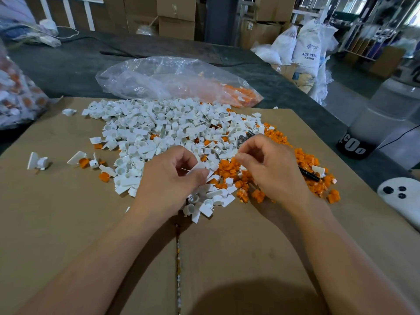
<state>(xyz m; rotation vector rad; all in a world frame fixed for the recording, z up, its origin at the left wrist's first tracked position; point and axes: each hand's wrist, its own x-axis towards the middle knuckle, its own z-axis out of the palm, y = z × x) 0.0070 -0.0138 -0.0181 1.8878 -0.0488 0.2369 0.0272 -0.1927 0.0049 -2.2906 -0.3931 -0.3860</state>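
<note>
A big heap of small white plastic parts (159,126) covers the middle of a cardboard sheet (68,223). A heap of small orange plastic parts (304,160) lies to its right. My left hand (168,180) pinches one white part (198,167) between thumb and fingers above the heap's near edge. My right hand (270,169) hovers over the orange heap with curled fingers; what it pinches is hidden. A small metal piece (244,138) shows just beyond its fingertips.
A clear plastic bag (168,78) with orange parts lies behind the heaps. Another bag of parts (16,94) sits far left. A black pen (309,175) lies among the orange parts. A white device (402,196) rests at the right edge. Loose parts (37,161) lie scattered left.
</note>
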